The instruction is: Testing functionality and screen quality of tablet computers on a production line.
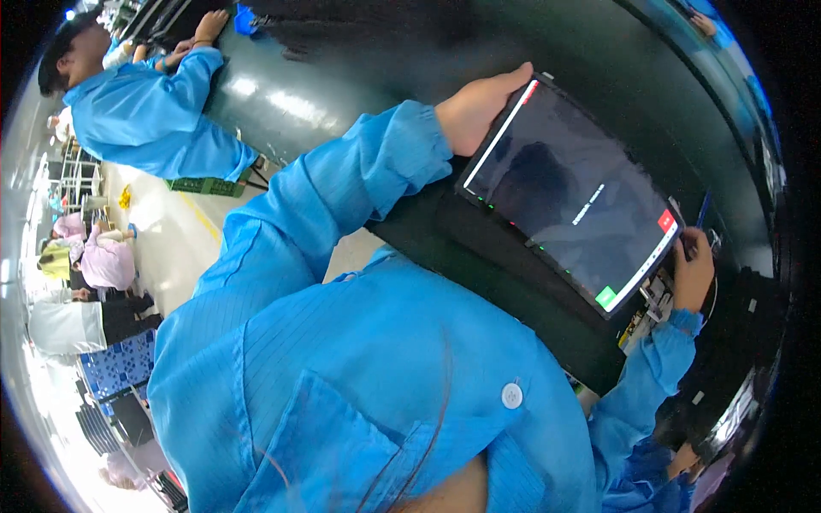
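Note:
A flat display panel [556, 179] with a lit dark screen, red and green corner patches and pale strips along two sides is tilted in front of me. My left hand [481, 111] grips its upper left edge, the thumb lying along the frame. At the opposite edge, near the red corner patch, my right hand [694, 272] has its fingers bent and closed against the panel's side. A thin blue stick-like thing [705, 208] shows just above those fingers; whether they touch it I cannot tell. Both my arms wear blue sleeves.
The dark bench top [359, 64] runs behind the panel, with a small blue object [246, 20] on it. Metal and circuit-like parts [654, 295] lie beside my right wrist. A co-worker in blue [145, 115] works at the bench, far left. Blue crates [120, 363] stand further left.

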A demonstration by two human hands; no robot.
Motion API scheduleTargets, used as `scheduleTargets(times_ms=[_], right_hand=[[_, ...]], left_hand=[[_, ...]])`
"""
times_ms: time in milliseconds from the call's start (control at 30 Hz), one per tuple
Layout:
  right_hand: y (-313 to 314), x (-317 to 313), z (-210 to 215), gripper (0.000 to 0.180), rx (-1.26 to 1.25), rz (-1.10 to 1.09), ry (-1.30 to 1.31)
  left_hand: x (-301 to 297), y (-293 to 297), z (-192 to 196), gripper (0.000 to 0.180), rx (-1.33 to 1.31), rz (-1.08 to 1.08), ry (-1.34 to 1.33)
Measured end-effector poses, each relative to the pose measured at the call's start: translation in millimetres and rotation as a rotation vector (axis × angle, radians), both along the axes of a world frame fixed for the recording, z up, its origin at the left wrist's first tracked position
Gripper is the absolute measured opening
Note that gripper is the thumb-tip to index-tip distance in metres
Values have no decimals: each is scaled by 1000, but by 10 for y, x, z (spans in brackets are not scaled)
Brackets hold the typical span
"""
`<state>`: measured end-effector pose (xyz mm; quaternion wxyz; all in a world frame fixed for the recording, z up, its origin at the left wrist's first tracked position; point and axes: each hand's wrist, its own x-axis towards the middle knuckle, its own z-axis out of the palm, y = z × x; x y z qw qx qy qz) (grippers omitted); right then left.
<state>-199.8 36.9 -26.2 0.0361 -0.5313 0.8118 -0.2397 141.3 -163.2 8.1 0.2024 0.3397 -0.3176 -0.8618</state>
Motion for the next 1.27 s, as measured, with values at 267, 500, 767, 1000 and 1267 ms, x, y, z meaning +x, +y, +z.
scheduleTargets(times_ms=[267,500,767,1000,1267], right_hand=[[154,210,167,21,-25,30,-320],[592,368,387,20,-22,85,-561],[526,628,484,15,-71,144,-476],[558,672,478,18,-98,116,-512],[528,688,460,16,-106,149,-504]], left_hand=[[-22,-39,-17,45,23,2,24],[-78,-2,-11,44,-125,91,-121],[-96,25,-6,46,-168,172,-58],[-77,-12,-74,46,-192,140,-20],[-84,20,-37,46,-182,145,-29]])
